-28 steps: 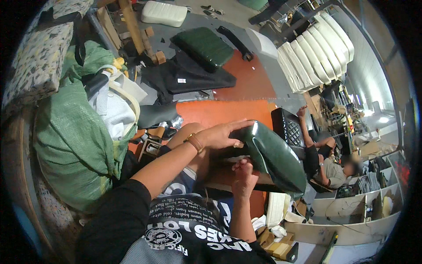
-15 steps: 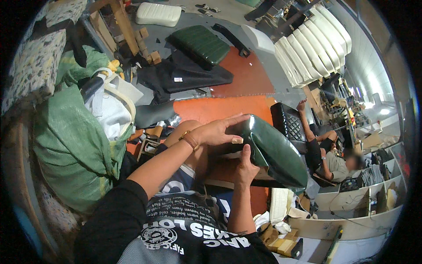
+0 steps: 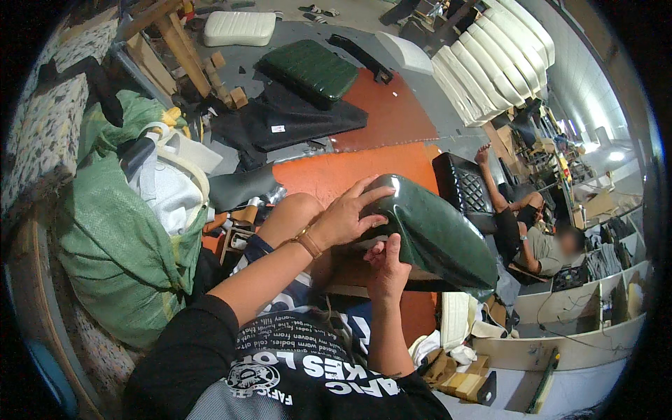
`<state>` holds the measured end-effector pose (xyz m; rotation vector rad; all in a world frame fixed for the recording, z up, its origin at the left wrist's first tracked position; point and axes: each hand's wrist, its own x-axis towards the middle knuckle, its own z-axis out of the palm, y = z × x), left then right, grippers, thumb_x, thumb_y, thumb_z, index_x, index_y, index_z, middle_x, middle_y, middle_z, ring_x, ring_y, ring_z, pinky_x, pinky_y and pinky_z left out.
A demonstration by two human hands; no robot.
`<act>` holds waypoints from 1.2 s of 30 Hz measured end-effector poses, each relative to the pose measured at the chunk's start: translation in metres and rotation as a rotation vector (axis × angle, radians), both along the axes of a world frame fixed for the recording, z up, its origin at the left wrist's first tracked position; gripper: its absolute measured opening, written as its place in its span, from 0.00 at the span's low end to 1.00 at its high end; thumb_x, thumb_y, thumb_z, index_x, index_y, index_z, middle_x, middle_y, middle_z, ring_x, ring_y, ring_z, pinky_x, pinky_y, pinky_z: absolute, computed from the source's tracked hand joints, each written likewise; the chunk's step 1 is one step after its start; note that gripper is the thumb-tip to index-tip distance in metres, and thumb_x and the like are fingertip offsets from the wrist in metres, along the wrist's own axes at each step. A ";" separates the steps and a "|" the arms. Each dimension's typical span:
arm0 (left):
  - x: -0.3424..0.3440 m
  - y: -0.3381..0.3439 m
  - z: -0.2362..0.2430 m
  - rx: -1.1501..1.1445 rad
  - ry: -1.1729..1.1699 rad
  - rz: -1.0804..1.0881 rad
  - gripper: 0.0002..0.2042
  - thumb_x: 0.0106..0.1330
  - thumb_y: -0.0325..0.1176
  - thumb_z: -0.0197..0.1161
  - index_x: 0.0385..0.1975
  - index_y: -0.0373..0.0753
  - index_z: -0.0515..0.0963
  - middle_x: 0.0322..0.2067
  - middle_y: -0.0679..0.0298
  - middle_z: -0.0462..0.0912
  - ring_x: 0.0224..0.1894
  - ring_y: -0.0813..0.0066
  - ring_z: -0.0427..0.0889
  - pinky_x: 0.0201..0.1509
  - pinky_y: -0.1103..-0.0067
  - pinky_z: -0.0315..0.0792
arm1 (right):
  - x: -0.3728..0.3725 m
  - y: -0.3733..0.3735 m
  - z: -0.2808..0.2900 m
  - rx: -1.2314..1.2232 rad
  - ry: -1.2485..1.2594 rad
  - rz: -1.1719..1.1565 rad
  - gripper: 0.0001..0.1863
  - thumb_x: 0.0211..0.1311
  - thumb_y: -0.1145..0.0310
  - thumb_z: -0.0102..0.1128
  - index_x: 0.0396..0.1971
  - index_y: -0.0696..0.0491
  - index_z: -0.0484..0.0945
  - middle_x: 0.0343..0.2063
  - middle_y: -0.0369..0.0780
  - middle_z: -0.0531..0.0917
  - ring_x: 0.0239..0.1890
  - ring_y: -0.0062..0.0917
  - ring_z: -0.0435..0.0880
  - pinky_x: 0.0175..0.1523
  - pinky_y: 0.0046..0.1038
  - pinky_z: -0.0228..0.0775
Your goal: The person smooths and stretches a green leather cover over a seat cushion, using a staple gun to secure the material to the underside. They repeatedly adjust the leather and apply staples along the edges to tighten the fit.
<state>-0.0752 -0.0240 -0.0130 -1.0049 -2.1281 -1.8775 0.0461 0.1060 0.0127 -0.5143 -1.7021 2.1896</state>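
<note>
A glossy dark green seat cushion (image 3: 444, 234) rests tilted across my lap. Its cover folds and creases at the near left end, and a pale underside edge shows below. My left hand (image 3: 344, 220) grips that end, fingers over the top and thumb bent down near the fold. Just below it, my right hand (image 3: 389, 269) has curled fingers and a raised thumb, pinching the loose edge of the green cover. The exact pinch is partly hidden by my own fingers.
Orange sheet material (image 3: 329, 171) lies ahead. Beyond it are another green cushion (image 3: 308, 73) and black fabric (image 3: 301, 120). A green sack (image 3: 126, 245) stands at left. A black quilted cushion (image 3: 462, 189) and a seated person (image 3: 542, 245) are at right, below stacked white cushions (image 3: 486, 66).
My right hand's fingers have curled in toward the cover edge. My left fingers have bent and drawn back over the cushion's end. The cover flap near the thumb now lies closer in.
</note>
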 end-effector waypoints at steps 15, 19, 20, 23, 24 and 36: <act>-0.006 -0.005 -0.003 -0.062 0.108 0.021 0.33 0.64 0.36 0.75 0.71 0.57 0.73 0.76 0.44 0.64 0.70 0.40 0.74 0.70 0.59 0.75 | 0.005 -0.011 -0.011 0.023 -0.032 -0.062 0.20 0.76 0.53 0.67 0.51 0.55 0.82 0.41 0.39 0.88 0.37 0.21 0.85 0.37 0.25 0.80; -0.009 -0.010 0.000 -0.041 0.075 -0.043 0.35 0.64 0.33 0.75 0.72 0.58 0.72 0.77 0.45 0.62 0.72 0.42 0.73 0.72 0.61 0.74 | 0.005 -0.005 -0.023 0.152 -0.028 -0.049 0.18 0.77 0.55 0.65 0.51 0.56 0.83 0.42 0.39 0.89 0.38 0.20 0.86 0.39 0.25 0.80; -0.009 -0.012 0.001 -0.047 0.056 -0.068 0.35 0.64 0.33 0.76 0.73 0.58 0.72 0.78 0.45 0.61 0.73 0.42 0.72 0.72 0.61 0.73 | 0.007 -0.004 -0.024 0.170 0.002 -0.041 0.18 0.78 0.56 0.65 0.51 0.56 0.83 0.41 0.38 0.89 0.38 0.20 0.86 0.39 0.25 0.80; -0.010 -0.021 0.006 -0.065 -0.013 -0.158 0.38 0.63 0.30 0.75 0.75 0.60 0.70 0.80 0.46 0.58 0.77 0.46 0.66 0.76 0.64 0.69 | 0.012 0.002 -0.017 0.303 0.022 0.002 0.19 0.78 0.54 0.65 0.49 0.57 0.83 0.40 0.37 0.87 0.37 0.21 0.84 0.42 0.26 0.78; -0.012 -0.024 0.007 -0.072 -0.038 -0.189 0.39 0.63 0.29 0.75 0.75 0.60 0.70 0.80 0.47 0.57 0.79 0.47 0.64 0.78 0.65 0.67 | 0.014 0.004 -0.014 0.360 0.017 0.022 0.19 0.78 0.53 0.64 0.48 0.57 0.83 0.40 0.37 0.87 0.36 0.21 0.83 0.42 0.27 0.78; 0.005 0.019 -0.009 0.081 -0.095 0.046 0.47 0.55 0.51 0.83 0.76 0.57 0.65 0.78 0.45 0.56 0.78 0.40 0.62 0.77 0.58 0.66 | -0.010 0.003 -0.059 0.523 0.192 -0.157 0.16 0.81 0.61 0.62 0.48 0.60 0.84 0.38 0.34 0.86 0.39 0.17 0.82 0.46 0.24 0.76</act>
